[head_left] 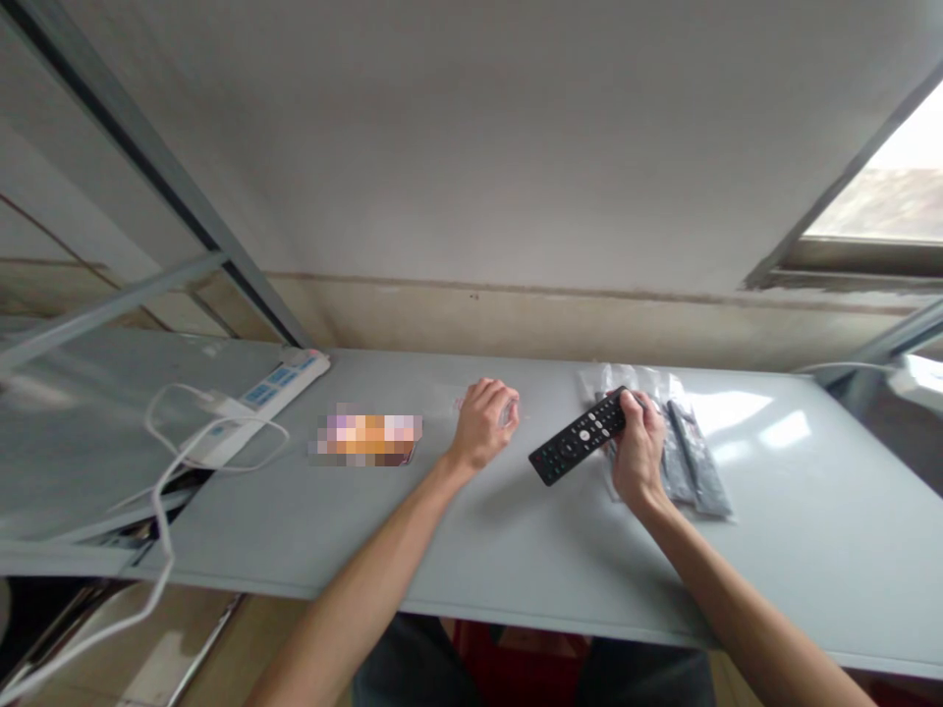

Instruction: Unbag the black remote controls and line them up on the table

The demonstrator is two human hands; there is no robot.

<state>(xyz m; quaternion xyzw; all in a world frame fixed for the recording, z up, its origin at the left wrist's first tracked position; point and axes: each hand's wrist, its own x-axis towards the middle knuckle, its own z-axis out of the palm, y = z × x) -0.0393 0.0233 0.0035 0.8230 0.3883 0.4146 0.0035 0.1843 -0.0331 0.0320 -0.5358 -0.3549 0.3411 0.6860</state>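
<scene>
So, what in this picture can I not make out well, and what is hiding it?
Head view:
Small clear thing: mostly covered by the left hand.
Flat item: pixelated, so its print is unreadable.
Black remote control: button labels too small; the right hand covers one end.
Dark items in the plastic bags: blurred by the plastic and glare.
White cable: cut off by the bottom edge.

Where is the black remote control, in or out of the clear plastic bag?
Out: the black remote control shows no plastic over its buttons, held in the right hand over the clear plastic bag.
</scene>
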